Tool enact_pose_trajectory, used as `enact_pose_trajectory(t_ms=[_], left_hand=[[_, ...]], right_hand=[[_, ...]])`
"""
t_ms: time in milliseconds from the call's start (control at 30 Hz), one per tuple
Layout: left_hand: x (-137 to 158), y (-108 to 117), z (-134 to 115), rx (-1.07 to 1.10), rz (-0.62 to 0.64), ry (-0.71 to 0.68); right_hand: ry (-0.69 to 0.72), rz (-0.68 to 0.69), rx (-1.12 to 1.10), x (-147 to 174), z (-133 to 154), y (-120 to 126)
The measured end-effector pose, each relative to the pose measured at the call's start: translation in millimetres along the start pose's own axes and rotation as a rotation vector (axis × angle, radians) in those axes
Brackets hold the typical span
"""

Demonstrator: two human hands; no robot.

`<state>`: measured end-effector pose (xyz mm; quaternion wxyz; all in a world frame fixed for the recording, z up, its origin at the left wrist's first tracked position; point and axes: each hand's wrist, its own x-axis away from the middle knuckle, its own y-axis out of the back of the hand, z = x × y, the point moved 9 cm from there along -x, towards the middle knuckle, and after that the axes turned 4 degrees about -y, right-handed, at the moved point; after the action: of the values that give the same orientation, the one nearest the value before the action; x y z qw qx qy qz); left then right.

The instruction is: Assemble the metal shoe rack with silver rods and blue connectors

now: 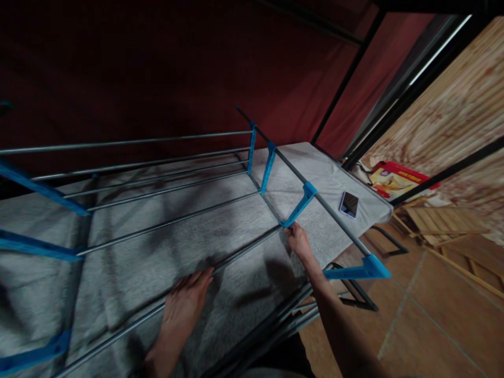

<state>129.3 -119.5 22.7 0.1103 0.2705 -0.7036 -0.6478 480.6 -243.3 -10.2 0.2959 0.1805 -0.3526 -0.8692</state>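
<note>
Grey cloth [220, 236] is being overlaid by a metal rack [268, 168], blue-jointed. Its front tube [244, 252] is being held by the left hand [187, 296], grip curled over it, fingertips hidden. At the tube's far end, a blue bracket [300, 206] is being pinched by the right hand [298, 240], grip nearly closed. A phone [349, 204] is being borne by the cloth.

Phone [349, 205] on the pale cloth [328, 173]
Dark screen up — beyond it, a red-and-yellow package [397, 178], wooden slats [444, 227], brown floor tiles [433, 320].
</note>
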Motion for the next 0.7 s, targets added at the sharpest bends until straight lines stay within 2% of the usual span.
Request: enact_pose_trajectory(t_ms=[267,467,700], left_hand=[[0.4,-3.8,4.0,-0.006,-0.081,-0.041],[-1.8,-1.3,5.2,0.016,-0.084,-0.049],[-5.2,-10.9,9.9,0.072,-0.047,-0.008]], right_hand=[[-0.008,0.046,0.018,-3.2,-0.7,1.4],[0.003,0.057,0.017,-2.5,2.9,3.1],[-0.007,0.058,0.042,0.6,2.5,3.9]])
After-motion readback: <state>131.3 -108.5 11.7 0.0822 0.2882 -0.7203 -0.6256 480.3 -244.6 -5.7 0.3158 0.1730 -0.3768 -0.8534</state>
